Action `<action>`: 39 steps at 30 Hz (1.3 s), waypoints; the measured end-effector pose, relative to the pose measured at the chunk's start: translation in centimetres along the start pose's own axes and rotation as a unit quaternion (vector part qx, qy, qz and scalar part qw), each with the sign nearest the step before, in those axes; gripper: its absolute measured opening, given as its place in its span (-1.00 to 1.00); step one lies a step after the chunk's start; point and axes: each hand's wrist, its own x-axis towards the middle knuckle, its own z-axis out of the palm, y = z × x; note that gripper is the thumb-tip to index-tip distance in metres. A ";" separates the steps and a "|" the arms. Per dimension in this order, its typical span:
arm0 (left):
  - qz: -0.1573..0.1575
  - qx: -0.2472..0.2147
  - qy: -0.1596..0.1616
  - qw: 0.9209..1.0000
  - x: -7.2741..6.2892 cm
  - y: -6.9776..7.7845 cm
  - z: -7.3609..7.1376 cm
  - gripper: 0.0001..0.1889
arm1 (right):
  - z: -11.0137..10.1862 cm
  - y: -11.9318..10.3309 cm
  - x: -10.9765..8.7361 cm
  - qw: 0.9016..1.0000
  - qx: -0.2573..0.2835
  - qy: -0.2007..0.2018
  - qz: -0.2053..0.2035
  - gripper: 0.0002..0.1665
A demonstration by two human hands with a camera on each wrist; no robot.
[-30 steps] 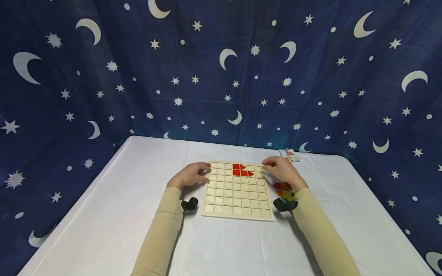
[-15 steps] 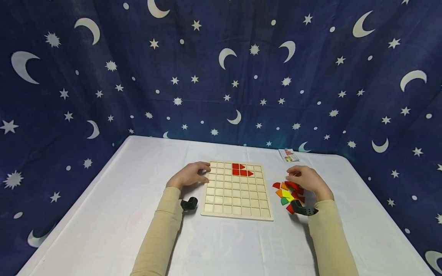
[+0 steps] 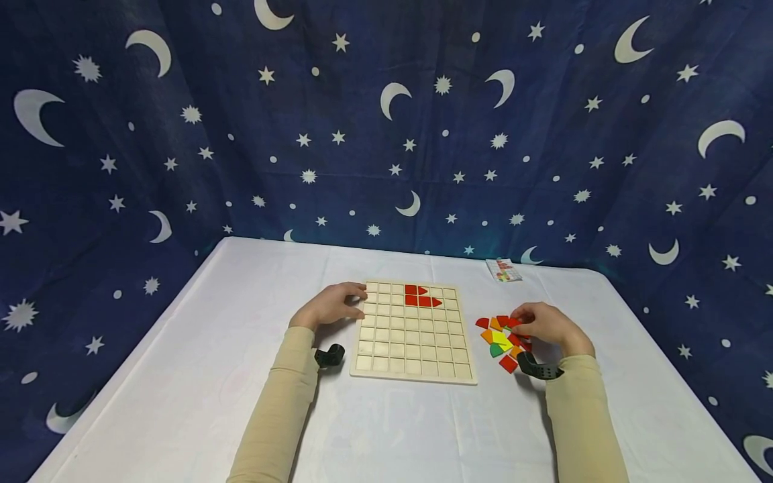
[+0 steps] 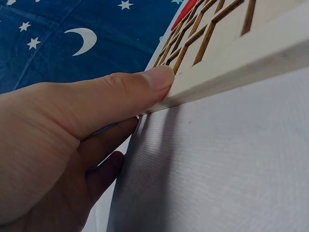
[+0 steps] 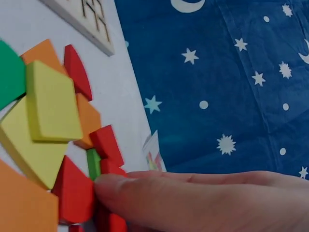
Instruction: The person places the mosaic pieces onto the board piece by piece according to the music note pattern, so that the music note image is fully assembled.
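A square wooden grid board [image 3: 410, 342] lies on the table, with several red pieces [image 3: 418, 301] set in its far cells. My left hand [image 3: 331, 306] touches the board's left edge. In the left wrist view the thumb [image 4: 157, 79] rests on the board's rim, the other fingers beside it. My right hand [image 3: 546, 325] is at a pile of coloured pieces to the board's right. Its thumb [image 5: 113, 186] touches a red block [image 5: 111, 220] there, in the right wrist view. The other fingertips are hidden, so a grip cannot be made out.
Among the pile are yellow [image 3: 501, 341], green [image 3: 496, 350] and orange pieces [image 3: 487, 337]; some overlap. A printed pattern card [image 3: 504, 270] lies at the back right of the white table [image 3: 229, 376]. A dark starry curtain [image 3: 338, 201] hangs behind.
My right hand has left the board's right edge, swung right, and come down onto the coloured pile. The left hand stays at the board's left edge.
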 end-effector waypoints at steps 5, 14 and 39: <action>-0.004 -0.003 -0.001 1.000 0.0 0.0 0.0 -0.51 | 0.2 0.3 0.3 1.000 0.008 0.012 0.007 -0.54; -0.001 0.000 -0.001 1.000 0.0 0.0 0.0 -0.51 | 0.2 -1.5 0.6 0.997 0.021 0.072 -0.019 -0.54; 0.003 0.006 0.001 1.000 -0.1 0.1 0.0 -0.51 | 5.8 -13.7 5.6 0.965 -0.053 0.013 -0.256 -0.69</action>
